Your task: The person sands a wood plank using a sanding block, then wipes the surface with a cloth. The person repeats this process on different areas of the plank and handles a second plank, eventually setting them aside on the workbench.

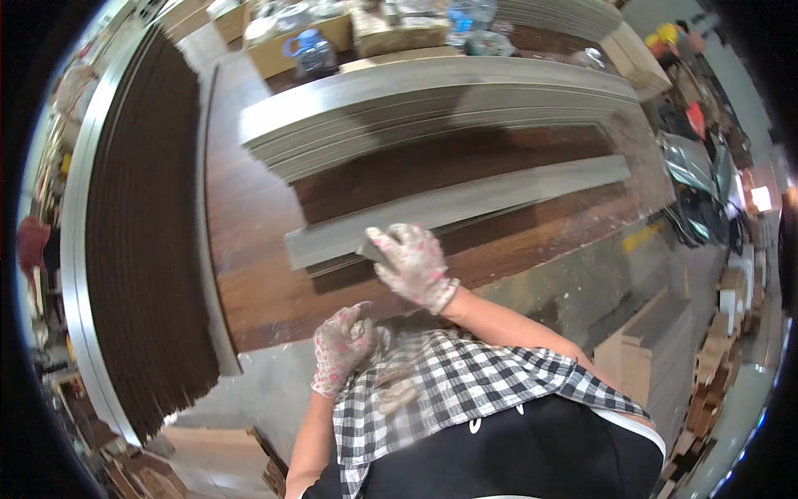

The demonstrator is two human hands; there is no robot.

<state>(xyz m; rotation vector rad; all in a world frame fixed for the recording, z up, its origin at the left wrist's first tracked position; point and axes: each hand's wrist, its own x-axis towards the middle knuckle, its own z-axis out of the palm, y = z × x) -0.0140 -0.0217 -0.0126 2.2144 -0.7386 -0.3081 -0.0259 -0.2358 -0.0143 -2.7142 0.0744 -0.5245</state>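
Note:
A long grey board (pixel 499 193) lies slantwise across the brown work surface, on top of at least one more board. My right hand (pixel 413 264), in a white glove with pink spots, is over the near edge toward its left end. Its fingers close round a small grey block (pixel 367 249), partly hidden by the glove; its exact kind does not show. My left hand (pixel 339 349), in a matching glove, hovers before the black-and-white checked apron (pixel 465 366). Its fingers are loosely bent and apart, a little blurred, and I see nothing in them.
Behind the board rises a stack of grey boards (pixel 432 83). Another tall stack (pixel 150 233) stands at the left. Bottles, a blue-topped jug (pixel 314 56) and an open carton (pixel 337 33) sit at the back. Wooden boards (pixel 648 341) lean at the right.

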